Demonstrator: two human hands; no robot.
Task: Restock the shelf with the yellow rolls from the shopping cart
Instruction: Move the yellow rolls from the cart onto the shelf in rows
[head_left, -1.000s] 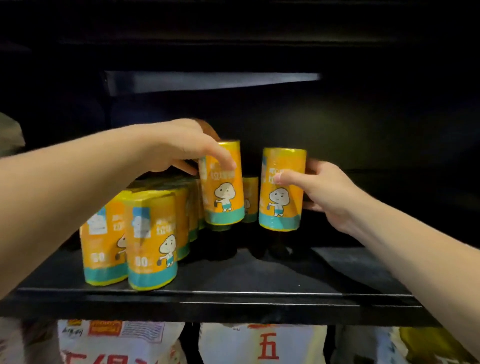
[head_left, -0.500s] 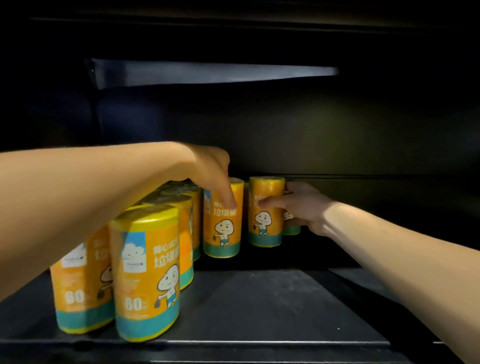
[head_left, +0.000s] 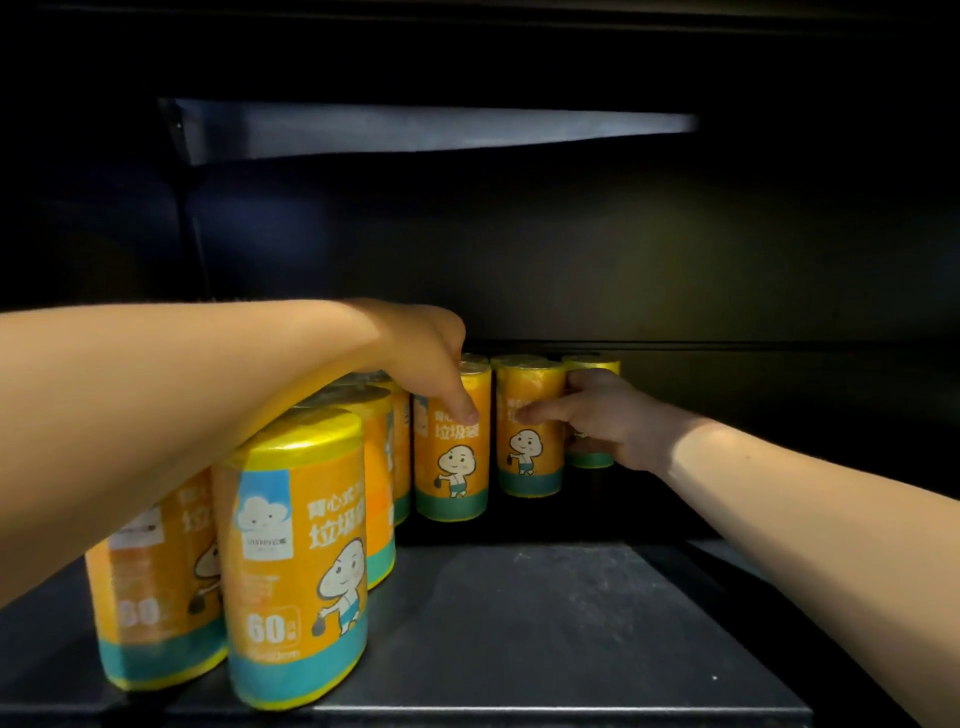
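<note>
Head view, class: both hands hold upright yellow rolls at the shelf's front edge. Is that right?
Not the front edge. The head view shows the left hand and right hand holding upright yellow rolls far back on the shelf.

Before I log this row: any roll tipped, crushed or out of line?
Nothing stands out. The rolls stand upright on the shelf, wrappers intact; the left hand and right hand each grip one at the back.

Dim black recess, faintly lit.
A matte black back panel bears a pale horizontal strip of light high up, whitest at its right end.
</note>
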